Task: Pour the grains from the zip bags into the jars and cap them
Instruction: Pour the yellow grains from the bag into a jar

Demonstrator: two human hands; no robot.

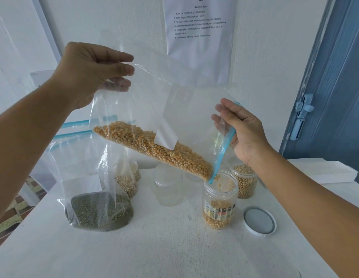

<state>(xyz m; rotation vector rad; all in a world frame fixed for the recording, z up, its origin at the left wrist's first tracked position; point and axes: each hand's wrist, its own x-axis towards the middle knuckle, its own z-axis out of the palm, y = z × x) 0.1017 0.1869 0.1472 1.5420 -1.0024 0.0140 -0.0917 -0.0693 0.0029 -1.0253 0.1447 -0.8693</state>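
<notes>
Overhead, tilted corn bag (154, 125) between left hand (90, 73) and right hand (243, 131).

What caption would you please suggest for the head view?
Both hands, left hand and right hand, tilt a clear zip bag of yellow corn kernels into an open clear plastic jar.

A single wide-angle view looks forward and down from head height, close over a white table (164, 247). Both forearms reach in from the near left and right edges; the far wall (265, 57) fills the upper frame.
</notes>
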